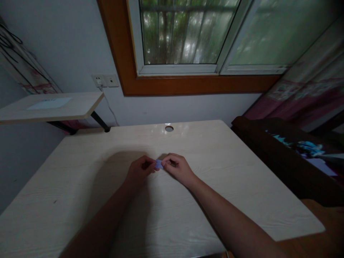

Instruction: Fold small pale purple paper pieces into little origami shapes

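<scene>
Between my two hands is a small piece of light purple paper, over the middle of the pale wood-grain table. My left hand pinches its left end between thumb and fingers. On the opposite end, the thumb and fingers of my right hand are closed in a pinch. Only a short stretch of the paper shows between the fingertips; its ends are covered, and I cannot tell how it is folded.
A raised shelf with a white sheet on it stands at the back left. The tabletop has a round cable hole near its back edge. Behind are a wall socket and a window. Dark furniture holding several items stands at right.
</scene>
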Motion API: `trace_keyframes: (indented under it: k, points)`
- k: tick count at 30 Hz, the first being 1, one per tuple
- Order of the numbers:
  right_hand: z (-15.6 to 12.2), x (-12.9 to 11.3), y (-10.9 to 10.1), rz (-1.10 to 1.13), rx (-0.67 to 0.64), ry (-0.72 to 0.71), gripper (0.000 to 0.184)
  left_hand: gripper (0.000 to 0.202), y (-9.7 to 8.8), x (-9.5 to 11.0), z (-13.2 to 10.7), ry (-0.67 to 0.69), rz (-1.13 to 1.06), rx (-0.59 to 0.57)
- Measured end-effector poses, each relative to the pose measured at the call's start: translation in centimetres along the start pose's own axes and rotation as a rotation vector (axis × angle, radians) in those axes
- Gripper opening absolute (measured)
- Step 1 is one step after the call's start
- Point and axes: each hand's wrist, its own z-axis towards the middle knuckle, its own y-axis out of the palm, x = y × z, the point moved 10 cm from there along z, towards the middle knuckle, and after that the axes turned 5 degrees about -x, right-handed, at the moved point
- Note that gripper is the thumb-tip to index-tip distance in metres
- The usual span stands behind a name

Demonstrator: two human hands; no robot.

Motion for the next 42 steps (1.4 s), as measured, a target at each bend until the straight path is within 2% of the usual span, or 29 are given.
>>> trace_keyframes:
  k: [5, 8, 15, 21, 25, 33, 38, 42]
  points:
    - [-0.2, 2.2, -1.0, 0.191, 0.098, 0.168, 0.017, 0.022, -1.2, 1.1, 0.0, 0.033, -0.118, 0.083]
    - [-0.2, 2.6, -0.7, 0.244, 0.088, 0.203, 0.019, 0.025, -1.0, 1.2, 0.2, 0.063, -0.118, 0.065]
    - [0.0, 2.0, 0.7, 0.182, -0.006, 0.152, 0.02, 0.024, 0.8, 0.7, 0.2, 0.028, 0.116, -0.111]
    - [0.0, 0.6, 1.3, 0.106, -0.078, 0.089, 0.02, 0.025, 0.8, 0.5, 0.1, 0.035, 0.214, -0.116]
    - [0.0, 0.7, 1.5, 0.1, -0.096, 0.095, 0.018, 0.025, 0.8, 0.4, 0.0, 0.048, 0.206, -0.123]
    - [-0.1, 2.9, 1.0, 0.196, -0.026, 0.217, 0.01, 0.025, 0.5, -0.3, 0.1, -0.024, 0.064, -0.106]
    - [0.1, 3.1, 1.2, 0.313, -0.029, 0.25, 0.006, 0.023, 0.4, -0.1, 0.0, -0.055, 0.048, -0.096]
    - [0.1, 3.0, 0.0, 0.385, 0.052, 0.244, 0.008, 0.023, 0.2, 0.0, -0.1, -0.079, 0.031, -0.081]
